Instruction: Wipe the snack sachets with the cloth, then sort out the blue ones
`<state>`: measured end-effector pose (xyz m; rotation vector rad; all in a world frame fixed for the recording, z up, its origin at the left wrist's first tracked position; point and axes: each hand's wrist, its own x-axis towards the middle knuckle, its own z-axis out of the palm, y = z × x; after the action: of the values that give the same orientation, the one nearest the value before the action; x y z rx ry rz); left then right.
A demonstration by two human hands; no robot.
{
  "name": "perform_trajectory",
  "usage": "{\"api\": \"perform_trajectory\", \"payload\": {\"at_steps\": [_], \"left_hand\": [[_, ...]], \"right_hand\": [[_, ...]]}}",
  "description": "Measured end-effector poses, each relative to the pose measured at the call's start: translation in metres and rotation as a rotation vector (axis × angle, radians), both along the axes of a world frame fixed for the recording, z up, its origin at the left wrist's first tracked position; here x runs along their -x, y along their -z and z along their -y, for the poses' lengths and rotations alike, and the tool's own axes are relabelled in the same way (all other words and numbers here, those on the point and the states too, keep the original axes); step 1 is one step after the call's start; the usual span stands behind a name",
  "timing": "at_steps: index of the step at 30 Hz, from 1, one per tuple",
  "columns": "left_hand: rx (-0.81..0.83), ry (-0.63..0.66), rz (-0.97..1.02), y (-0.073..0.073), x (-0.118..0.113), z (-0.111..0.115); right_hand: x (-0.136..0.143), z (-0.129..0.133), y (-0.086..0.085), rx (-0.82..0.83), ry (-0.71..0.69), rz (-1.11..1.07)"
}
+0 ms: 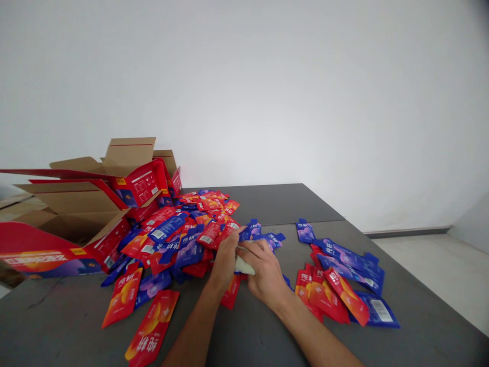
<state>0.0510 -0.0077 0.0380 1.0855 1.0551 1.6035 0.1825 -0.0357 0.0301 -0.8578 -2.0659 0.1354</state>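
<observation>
Object (243,266), pale, rounded, material unclear, likely soft, best cupped at sides, is closely clasped between left hand (226,257) and right hand (265,270).

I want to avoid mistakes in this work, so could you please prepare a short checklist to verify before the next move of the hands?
1. Both hands visible: ok. The left hand and right hand are close together above the table.
2. Firm grip on the pale item between them: cannot tell. The fingers cover much of it.
3. Front box open: ok. Its flaps are raised.
4. Contents of that box: cannot tell. Its inside is too dark.
5. Heap of packets separated by colour: not ok. Red and blue are mixed.
</observation>
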Motion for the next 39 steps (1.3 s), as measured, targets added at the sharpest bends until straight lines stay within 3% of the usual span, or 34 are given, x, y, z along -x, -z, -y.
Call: {"api": "perform_trajectory", "payload": {"at_steps": [4,7,10,14,19,23,27,30,39], "left_hand": [[-0.071,0.115,-0.256,-0.006,0.004,0.005],[-0.154,0.034,-0.493,-0.010,0.003,0.007],[-0.249,-0.117,-0.745,-0.006,0.005,0.003],[-0.193,-0.269,-1.089,0.009,0.011,-0.010],[-0.050,-0.394,-1.403,0.025,0.008,-0.015],[-0.179,-0.344,-1.410,0.028,-0.006,-0.009],[-0.312,-0.073,-1.270,0.035,-0.027,-0.006],[-0.281,0.060,-1.183,0.044,-0.039,-0.005],[-0.051,-0.027,-1.209,0.052,-0.044,-0.004]], "right_hand": [[-0.002,0.001,-0.001,0.057,-0.043,0.056],[-0.010,-0.005,-0.002,0.095,-0.033,0.076],[-0.023,-0.016,-0.004,0.140,0.138,0.018],[-0.046,-0.035,-0.003,0.325,0.481,-0.056],[-0.062,-0.049,0.009,0.545,0.602,0.017],[-0.061,-0.051,0.018,0.609,0.612,0.039],[-0.059,-0.051,0.022,0.626,0.562,0.017],[-0.059,-0.052,0.025,0.629,0.560,0.008],[-0.059,-0.053,0.025,0.635,0.586,0.011]]}}
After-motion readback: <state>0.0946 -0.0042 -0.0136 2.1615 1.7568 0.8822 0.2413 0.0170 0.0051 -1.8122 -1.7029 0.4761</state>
